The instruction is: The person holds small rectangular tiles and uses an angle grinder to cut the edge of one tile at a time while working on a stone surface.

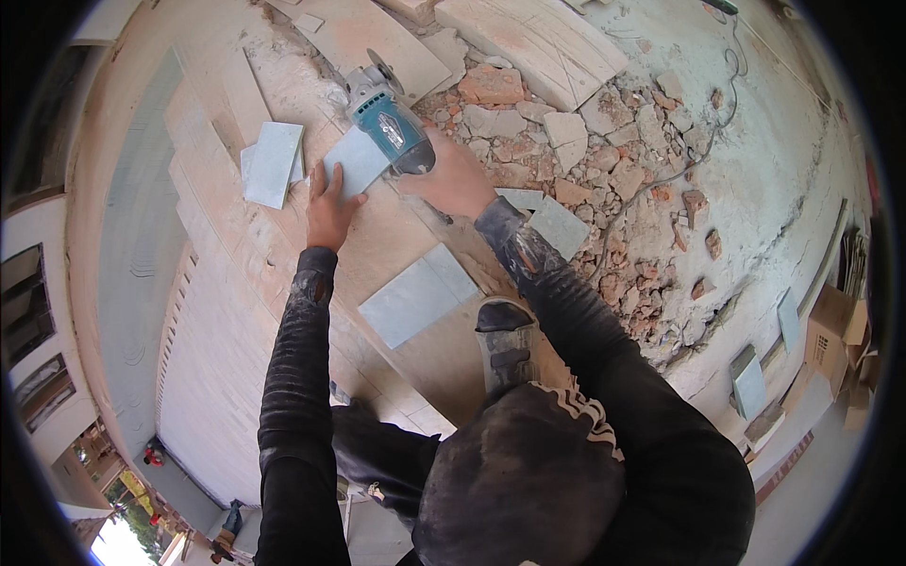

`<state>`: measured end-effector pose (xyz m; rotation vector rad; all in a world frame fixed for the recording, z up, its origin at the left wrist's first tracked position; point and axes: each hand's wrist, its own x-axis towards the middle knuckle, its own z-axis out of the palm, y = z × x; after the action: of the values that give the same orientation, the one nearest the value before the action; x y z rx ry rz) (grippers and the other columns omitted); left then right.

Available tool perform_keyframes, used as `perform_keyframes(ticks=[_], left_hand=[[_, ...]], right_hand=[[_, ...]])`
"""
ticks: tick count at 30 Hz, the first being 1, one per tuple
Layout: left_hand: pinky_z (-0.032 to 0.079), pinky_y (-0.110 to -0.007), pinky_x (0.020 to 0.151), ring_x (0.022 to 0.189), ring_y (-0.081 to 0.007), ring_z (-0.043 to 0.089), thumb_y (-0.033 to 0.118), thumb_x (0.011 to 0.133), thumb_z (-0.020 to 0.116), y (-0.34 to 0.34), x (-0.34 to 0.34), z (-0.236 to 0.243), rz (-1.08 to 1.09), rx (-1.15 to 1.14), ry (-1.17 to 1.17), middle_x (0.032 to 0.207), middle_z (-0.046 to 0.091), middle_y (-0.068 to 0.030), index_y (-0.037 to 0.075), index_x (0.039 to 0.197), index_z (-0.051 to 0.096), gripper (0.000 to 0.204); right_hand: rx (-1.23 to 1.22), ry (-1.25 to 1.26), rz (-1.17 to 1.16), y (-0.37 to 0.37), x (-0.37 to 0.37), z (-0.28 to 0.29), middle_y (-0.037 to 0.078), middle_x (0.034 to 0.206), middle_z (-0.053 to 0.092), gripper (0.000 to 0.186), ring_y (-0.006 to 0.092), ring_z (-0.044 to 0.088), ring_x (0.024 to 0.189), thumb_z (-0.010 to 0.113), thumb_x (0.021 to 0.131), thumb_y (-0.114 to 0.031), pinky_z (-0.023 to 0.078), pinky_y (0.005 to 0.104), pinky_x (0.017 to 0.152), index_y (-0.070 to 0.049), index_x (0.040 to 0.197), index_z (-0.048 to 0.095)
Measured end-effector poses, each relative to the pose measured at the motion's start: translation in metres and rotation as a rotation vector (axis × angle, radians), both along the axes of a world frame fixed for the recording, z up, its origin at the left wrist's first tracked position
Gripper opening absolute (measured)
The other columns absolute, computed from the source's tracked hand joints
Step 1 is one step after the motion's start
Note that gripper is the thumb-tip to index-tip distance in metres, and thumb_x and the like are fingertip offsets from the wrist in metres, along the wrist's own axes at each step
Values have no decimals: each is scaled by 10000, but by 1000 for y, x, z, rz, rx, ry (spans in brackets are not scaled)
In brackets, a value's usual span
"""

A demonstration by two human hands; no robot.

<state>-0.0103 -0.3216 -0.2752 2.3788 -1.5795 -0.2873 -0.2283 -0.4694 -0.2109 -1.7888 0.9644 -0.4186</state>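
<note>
My right hand (455,177) grips the teal angle grinder (391,132) by its dark rear body, the grinder's disc pointing up and away from me. Under the grinder lies a pale grey-blue tile (349,174), with my left hand (332,203) on it, fingers spread near its left edge. Just left of that hand rest two overlapping tiles (276,170). Nearer me, pale tiles (418,294) lie on a dusty board (387,245). More tile pieces (557,226) sit to the right, beside my right forearm. Whether the disc touches the tile cannot be made out.
Broken brick and concrete rubble (623,189) spreads on the right, crossed by a cable (734,85). Pale slabs (528,42) lie beyond. Cardboard boxes (830,335) and upright tiles (750,387) stand at the right rim. My shoe (507,344) is below the tiles. People (226,538) appear far lower left.
</note>
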Motion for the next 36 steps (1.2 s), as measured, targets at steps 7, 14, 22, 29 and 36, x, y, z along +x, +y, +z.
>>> perform_keyframes(ticks=[7, 14, 22, 29, 36], left_hand=[[324, -425, 1136, 1397, -449, 338, 272, 755, 808, -4, 5, 5, -10, 12, 39, 1494, 329, -336, 3, 1392, 506, 755], [354, -436, 1115, 1364, -447, 386, 250, 724, 830, -11, 3, 15, 13, 98, 48, 1490, 337, -331, 49, 1417, 492, 797], [344, -442, 1123, 1370, -476, 361, 259, 718, 835, -7, 13, 5, -24, 93, -28, 1495, 332, -327, 70, 1419, 497, 801], [347, -457, 1121, 1364, -487, 362, 273, 723, 831, -10, 12, 3, -27, 116, -20, 1493, 332, -326, 79, 1418, 501, 793], [363, -470, 1107, 1348, -494, 376, 276, 714, 835, -11, 10, 6, -13, 123, -42, 1485, 344, -320, 74, 1399, 522, 780]], right_hand=[[43, 142, 103, 22, 39, -8, 268, 1005, 655, 680, 434, 643, 981, 769, 672, -385, 517, 484, 855, 38, 1140, 514], [7, 111, 66, 31, 46, -31, 265, 1000, 658, 725, 431, 648, 961, 789, 670, -431, 516, 484, 831, 47, 1150, 529], [27, 140, 95, 23, 53, -24, 262, 979, 663, 733, 428, 653, 942, 796, 648, -445, 518, 489, 822, 40, 1136, 543], [-2, 172, 75, 23, 56, -29, 247, 985, 667, 720, 414, 657, 941, 804, 635, -455, 524, 483, 813, 27, 1112, 561], [81, 196, 103, 20, 56, -16, 267, 1033, 655, 680, 430, 641, 999, 796, 631, -373, 513, 479, 888, 33, 1112, 537]])
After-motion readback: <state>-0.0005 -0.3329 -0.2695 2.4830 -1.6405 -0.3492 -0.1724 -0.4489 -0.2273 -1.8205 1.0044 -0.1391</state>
